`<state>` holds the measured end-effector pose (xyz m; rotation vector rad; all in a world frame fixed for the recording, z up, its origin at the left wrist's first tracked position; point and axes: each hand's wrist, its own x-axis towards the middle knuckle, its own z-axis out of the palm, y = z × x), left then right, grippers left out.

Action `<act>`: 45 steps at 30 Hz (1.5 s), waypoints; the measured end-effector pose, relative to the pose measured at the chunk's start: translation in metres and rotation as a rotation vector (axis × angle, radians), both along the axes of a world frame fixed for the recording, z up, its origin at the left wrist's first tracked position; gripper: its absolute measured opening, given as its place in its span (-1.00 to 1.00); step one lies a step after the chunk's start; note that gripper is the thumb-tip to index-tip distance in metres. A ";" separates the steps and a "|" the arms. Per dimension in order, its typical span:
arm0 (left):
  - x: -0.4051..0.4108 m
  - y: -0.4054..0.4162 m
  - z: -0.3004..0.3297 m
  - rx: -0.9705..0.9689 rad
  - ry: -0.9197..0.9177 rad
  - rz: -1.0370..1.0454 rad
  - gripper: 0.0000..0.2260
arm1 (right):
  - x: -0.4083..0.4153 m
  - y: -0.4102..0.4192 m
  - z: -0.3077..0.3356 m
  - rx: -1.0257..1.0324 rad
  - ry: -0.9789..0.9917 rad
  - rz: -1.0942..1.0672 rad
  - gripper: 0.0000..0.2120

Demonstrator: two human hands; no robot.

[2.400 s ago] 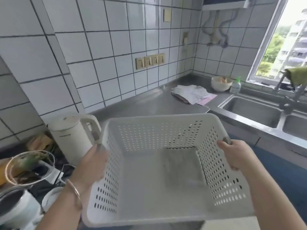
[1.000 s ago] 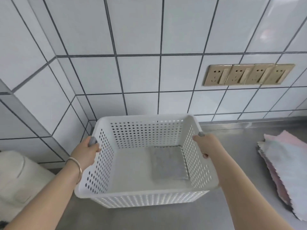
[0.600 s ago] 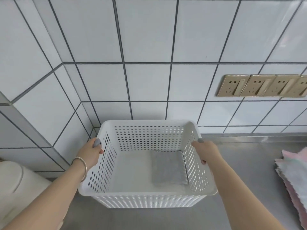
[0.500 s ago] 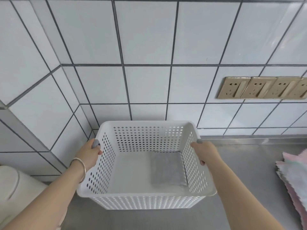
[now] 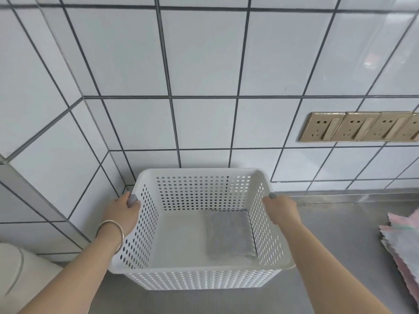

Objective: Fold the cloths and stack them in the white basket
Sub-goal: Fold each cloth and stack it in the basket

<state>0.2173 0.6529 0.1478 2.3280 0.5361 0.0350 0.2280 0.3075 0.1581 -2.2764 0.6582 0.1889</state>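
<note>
Tiled wall [image 5: 204,64]: white squares with dark grout, fills upper frame; gold sockets [image 5: 360,126] at right.
Counter [image 5: 340,223]: steel, lower right.
White basket [image 5: 199,269]: lower centre, close to the wall; whether it rests on the counter, cannot tell.
Cloth pile [image 5: 403,245]: unfolded, right edge, well apart from both hands.
Grey cloth [image 5: 230,234]: folded flat, basket floor, right side.
Left hand [image 5: 123,214]: clamped on left rim.
Right hand [image 5: 282,209]: clamped on right rim.
Step advice: seat basket level before letting go.
</note>
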 end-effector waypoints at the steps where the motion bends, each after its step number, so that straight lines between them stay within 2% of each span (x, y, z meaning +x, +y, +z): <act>1: -0.002 -0.001 0.004 0.070 0.003 0.004 -0.83 | -0.001 0.001 0.001 -0.029 -0.026 -0.012 -0.85; 3: -0.009 -0.005 0.013 0.251 -0.039 -0.030 -0.64 | -0.007 0.004 0.004 -0.106 -0.132 -0.065 -0.76; 5: -0.016 -0.020 0.024 0.371 -0.181 -0.135 -0.57 | -0.021 0.006 0.009 -0.254 -0.286 -0.047 -0.68; 8: -0.031 -0.062 0.043 0.306 -0.311 -0.323 -0.62 | -0.059 0.009 0.014 -0.410 -0.502 0.060 -0.76; 11: -0.048 -0.114 0.053 0.257 -0.530 -0.565 -0.64 | -0.107 0.008 0.017 -0.484 -0.722 0.109 -0.81; 13: -0.064 -0.155 0.060 0.239 -0.652 -0.750 -0.69 | -0.141 -0.003 0.017 -0.533 -0.764 0.109 -0.80; 15: -0.084 -0.191 0.059 0.183 -0.695 -0.887 -0.66 | -0.169 -0.017 0.013 -0.556 -0.774 0.091 -0.80; 17: -0.108 -0.232 0.051 0.117 -0.718 -0.994 -0.66 | -0.199 -0.041 0.006 -0.595 -0.766 0.028 -0.80; 20: -0.134 -0.286 0.030 0.123 -0.728 -1.111 -0.66 | -0.231 -0.081 -0.005 -0.638 -0.758 -0.018 -0.82; 24: -0.151 -0.358 -0.002 0.127 -0.729 -1.175 -0.64 | -0.259 -0.145 -0.023 -0.676 -0.705 -0.100 -0.82; 27: -0.155 -0.413 -0.028 0.192 -0.756 -1.176 -0.60 | -0.272 -0.205 -0.035 -0.663 -0.601 -0.100 -0.74; 30: -0.160 -0.474 -0.055 0.272 -0.746 -1.174 -0.56 | -0.286 -0.270 -0.053 -0.583 -0.410 -0.001 -0.57; 33: -0.168 -0.530 -0.083 0.364 -0.662 -1.199 -0.53 | -0.296 -0.330 -0.080 -0.599 -0.230 0.101 -0.33; 36: -0.179 -0.571 -0.105 0.407 -0.489 -1.240 -0.37 | -0.303 -0.382 -0.099 -0.644 -0.100 0.213 -0.30; 38: -0.183 -0.594 -0.118 0.418 -0.435 -1.231 -0.39 | -0.302 -0.413 -0.116 -0.688 -0.053 0.246 -0.28; 41: -0.185 -0.618 -0.143 0.425 -0.393 -1.230 -0.48 | -0.301 -0.437 -0.138 -0.572 0.078 0.263 -0.26; 45: -0.188 -0.636 -0.161 0.431 -0.318 -1.238 -0.48 | -0.298 -0.458 -0.162 -0.582 -0.002 0.255 -0.27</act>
